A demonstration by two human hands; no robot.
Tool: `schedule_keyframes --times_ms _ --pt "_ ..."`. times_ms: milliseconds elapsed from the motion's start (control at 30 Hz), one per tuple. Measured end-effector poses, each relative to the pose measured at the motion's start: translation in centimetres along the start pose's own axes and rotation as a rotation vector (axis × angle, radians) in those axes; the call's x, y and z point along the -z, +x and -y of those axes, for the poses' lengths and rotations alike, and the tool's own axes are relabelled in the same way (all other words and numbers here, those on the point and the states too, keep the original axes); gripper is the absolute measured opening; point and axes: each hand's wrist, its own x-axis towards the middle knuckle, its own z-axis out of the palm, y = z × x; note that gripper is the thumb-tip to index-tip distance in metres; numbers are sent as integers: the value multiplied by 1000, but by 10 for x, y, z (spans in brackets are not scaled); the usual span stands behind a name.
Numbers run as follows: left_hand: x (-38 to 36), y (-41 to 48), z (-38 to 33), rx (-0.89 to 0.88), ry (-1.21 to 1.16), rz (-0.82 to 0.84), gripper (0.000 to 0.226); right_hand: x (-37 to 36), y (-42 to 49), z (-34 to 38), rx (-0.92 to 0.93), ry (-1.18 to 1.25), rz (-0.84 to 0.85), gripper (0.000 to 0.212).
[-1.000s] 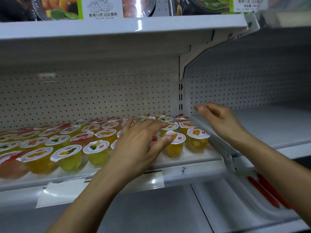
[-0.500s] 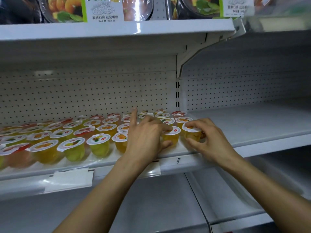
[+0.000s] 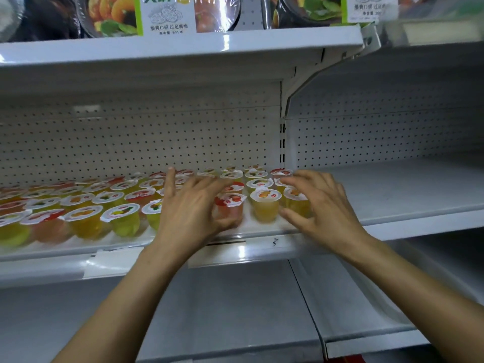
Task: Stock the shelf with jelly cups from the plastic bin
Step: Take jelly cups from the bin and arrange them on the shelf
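Note:
Several rows of jelly cups (image 3: 83, 218) with white peel lids stand on the white middle shelf (image 3: 251, 254). My left hand (image 3: 188, 208) curls over a red jelly cup (image 3: 231, 205) in the front row, thumb pressed against its base. My right hand (image 3: 327, 205) arches over a yellow jelly cup (image 3: 297, 204) at the row's right end, fingers spread and thumb in front of it. An orange jelly cup (image 3: 264, 206) stands between the two hands. The plastic bin is out of view.
A pegboard back wall (image 3: 131, 142) closes the bay. The upper shelf (image 3: 183, 45) carries packaged food. A bracket and upright (image 3: 284, 132) divide this bay from the bare shelf (image 3: 392, 189) on the right. Lower shelves (image 3: 222, 310) run below.
The left hand has slid left and closed around the red front cup. The right hand's fingers have loosened and spread above the yellow cup it was gripping. The view has shifted slightly.

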Motion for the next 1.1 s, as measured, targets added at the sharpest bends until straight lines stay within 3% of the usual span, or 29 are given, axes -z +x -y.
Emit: schedule_keyframes --times_ms 67,233,600,667,800,933,1100 --pt "1 -1 -2 4 17 45 74 -1 7 8 86 -87 7 55" --pt "-5 1 -1 -7 15 43 46 -7 22 15 181 -273 113 40" --pt "-19 3 -5 17 81 -54 36 -4 22 25 128 -186 114 41" --pt "-19 1 -5 8 90 -72 40 -5 19 26 115 -180 100 41" --pt "-4 -9 12 59 53 -76 71 -7 13 30 92 -160 48 54" --pt "10 -26 45 77 65 -62 75 -12 12 43 113 -150 9 56" --pt "13 -22 58 -1 93 9 61 -24 22 71 126 -167 -14 54"
